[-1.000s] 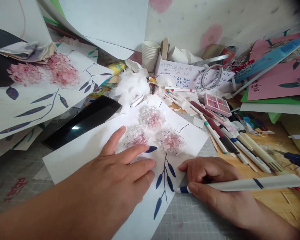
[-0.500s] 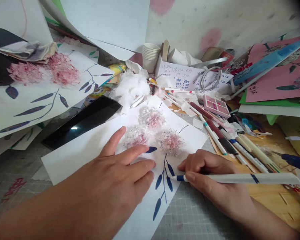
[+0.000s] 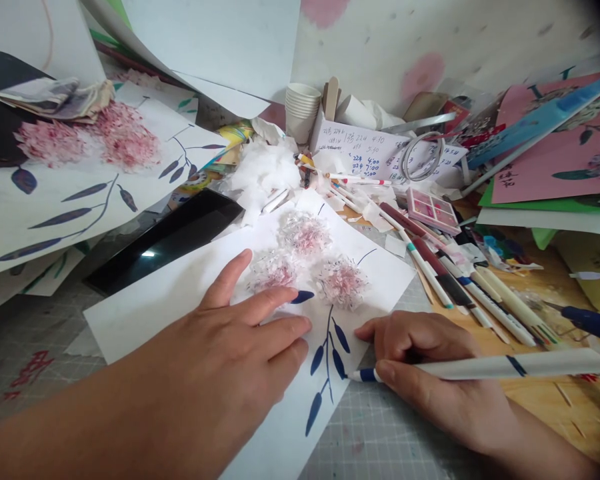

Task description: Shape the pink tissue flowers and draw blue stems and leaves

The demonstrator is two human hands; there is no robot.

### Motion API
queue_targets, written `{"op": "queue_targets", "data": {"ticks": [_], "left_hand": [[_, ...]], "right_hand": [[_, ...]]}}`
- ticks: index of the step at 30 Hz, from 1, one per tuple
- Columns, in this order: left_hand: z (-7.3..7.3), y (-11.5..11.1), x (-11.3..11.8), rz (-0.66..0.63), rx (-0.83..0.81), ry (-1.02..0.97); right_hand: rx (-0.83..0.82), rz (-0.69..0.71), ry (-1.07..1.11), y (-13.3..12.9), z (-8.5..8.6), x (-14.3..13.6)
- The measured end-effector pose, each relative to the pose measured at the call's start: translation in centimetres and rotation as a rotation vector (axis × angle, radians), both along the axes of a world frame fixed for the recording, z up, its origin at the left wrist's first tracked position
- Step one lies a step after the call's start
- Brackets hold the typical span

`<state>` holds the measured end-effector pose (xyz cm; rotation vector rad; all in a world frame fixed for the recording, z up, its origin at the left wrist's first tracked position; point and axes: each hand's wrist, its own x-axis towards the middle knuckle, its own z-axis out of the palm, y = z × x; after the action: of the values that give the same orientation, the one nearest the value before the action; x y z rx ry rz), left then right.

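My left hand (image 3: 250, 340) lies with fingers spread across a white sheet of paper (image 3: 170, 293). Three fluffy pink-and-white paper flowers (image 3: 307, 237) sit on the sheet, and the left fingers partly cover the lowest one. Dark blue leaves (image 3: 316, 359) on a thin stem are drawn below them. My right hand (image 3: 430, 373) is closed round a white marker pen (image 3: 460, 369) with a blue band. Its tip is at the lower end of a leaf (image 3: 338, 363) on the stem's right side, near the paper's edge.
A grey cutting mat (image 3: 380, 427) lies under the paper. A black phone-like slab (image 3: 165, 243) rests beyond its left side. Several markers (image 3: 480, 300) lie at the right, near a blue-handled tool (image 3: 590, 323). White fluff (image 3: 265, 167) and stacked paper cups (image 3: 301, 110) are behind.
My right hand has shifted slightly down, drawing the marker tip toward the leaf's lower end. That leaf now reaches further down. My left hand stays on the sheet.
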<state>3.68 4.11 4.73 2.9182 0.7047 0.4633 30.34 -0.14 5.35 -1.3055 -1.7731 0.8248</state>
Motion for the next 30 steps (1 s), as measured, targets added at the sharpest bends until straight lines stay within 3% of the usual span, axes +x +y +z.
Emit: {"op": "queue_targets", "data": {"ticks": [22, 30], "left_hand": [[0.8, 0.2, 0.0, -0.003, -0.026, -0.006], [0.7, 0.0, -0.2, -0.014, -0.023, -0.002]], "right_hand": [[0.005, -0.03, 0.0, -0.1, -0.1, -0.1], [-0.101, -0.018, 0.119, -0.3, -0.8, 0.1]]}}
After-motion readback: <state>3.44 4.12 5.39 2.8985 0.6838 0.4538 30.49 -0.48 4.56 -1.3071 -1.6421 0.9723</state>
